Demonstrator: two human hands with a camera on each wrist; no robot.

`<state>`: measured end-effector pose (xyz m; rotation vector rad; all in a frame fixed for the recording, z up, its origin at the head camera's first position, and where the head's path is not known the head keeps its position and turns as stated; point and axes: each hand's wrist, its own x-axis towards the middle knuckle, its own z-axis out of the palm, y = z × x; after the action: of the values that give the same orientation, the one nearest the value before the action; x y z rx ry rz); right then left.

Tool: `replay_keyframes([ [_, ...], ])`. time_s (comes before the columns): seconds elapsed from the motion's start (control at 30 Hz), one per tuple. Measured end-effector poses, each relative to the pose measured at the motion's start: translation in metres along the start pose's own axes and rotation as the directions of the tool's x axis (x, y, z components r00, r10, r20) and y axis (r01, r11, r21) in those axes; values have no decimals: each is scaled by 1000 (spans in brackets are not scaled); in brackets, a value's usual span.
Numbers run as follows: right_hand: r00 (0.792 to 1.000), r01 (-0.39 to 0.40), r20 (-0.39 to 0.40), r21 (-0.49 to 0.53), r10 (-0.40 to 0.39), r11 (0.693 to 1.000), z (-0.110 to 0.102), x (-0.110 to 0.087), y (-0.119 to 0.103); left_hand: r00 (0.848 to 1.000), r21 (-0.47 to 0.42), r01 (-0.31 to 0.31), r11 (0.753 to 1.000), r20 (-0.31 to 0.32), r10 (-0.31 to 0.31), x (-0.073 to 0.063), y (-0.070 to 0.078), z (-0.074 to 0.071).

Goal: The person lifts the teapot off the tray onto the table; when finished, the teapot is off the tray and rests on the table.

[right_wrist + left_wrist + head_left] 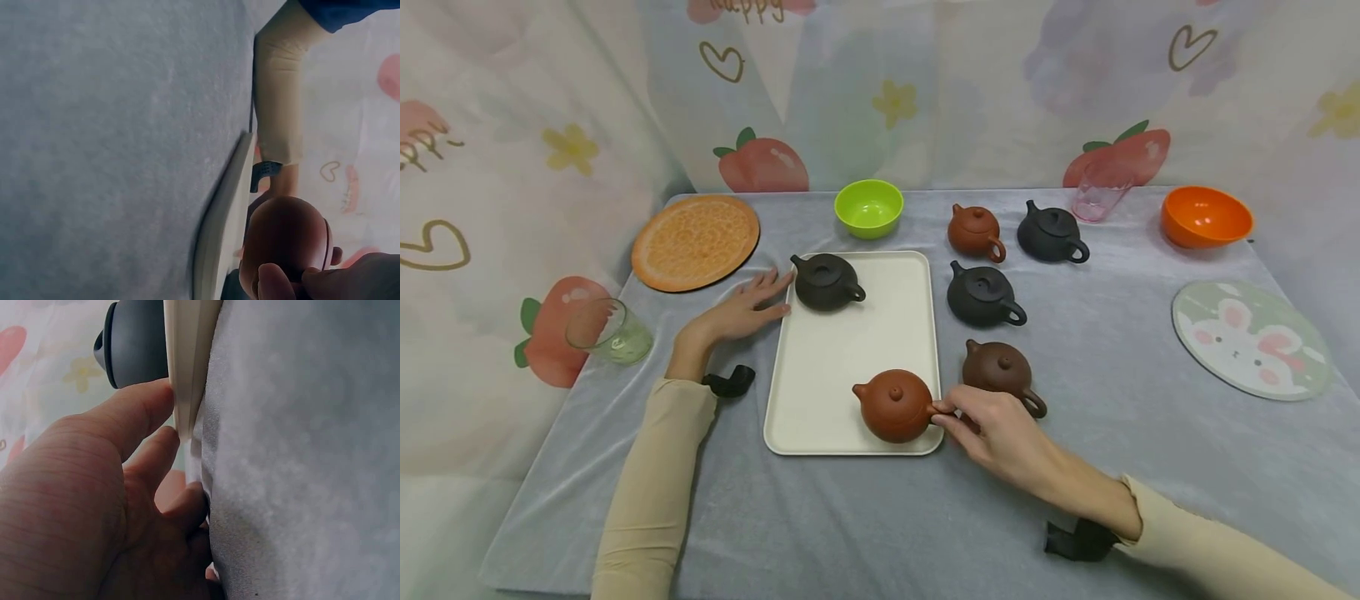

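Note:
My right hand (1011, 437) pinches the handle of a reddish-brown clay teapot (895, 406), which is over the near right corner of a cream tray (842, 358). In the right wrist view the same teapot (284, 234) appears beside the tray's edge; I cannot tell whether its base touches the tray. My left hand (737, 312) has its fingers spread, and its fingertips touch the tray's left rim. In the left wrist view, thumb and finger meet the tray's side (187, 369). A black teapot (826, 282) sits at the tray's far left corner.
Right of the tray stand a dark brown teapot (997, 367), two black teapots (981, 296) (1048, 232) and a small reddish one (973, 231). Around them are a green bowl (868, 208), orange bowl (1206, 217), pink glass (1099, 200), rabbit mat (1247, 340), round tan board (696, 242) and greenish glass (617, 333).

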<state>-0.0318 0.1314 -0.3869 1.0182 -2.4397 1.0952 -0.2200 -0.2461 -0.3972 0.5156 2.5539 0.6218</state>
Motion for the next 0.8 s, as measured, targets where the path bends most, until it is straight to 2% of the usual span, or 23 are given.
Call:
replay_keyframes([
  [0.4,1000,2,-18,7,-2,1000,-6,-22,0,1000,-14,0,1000,4,0,-1,0,1],
  [0.63,1000,-18,8,6,17,1000,-12,-35,1,1000,-20,5,1000,6,-5,1,-1,1],
  [0.8,1000,16,-7,27,-16,999,-16,-42,2,1000,-4,3,1000,2,-3,0,-1,0],
])
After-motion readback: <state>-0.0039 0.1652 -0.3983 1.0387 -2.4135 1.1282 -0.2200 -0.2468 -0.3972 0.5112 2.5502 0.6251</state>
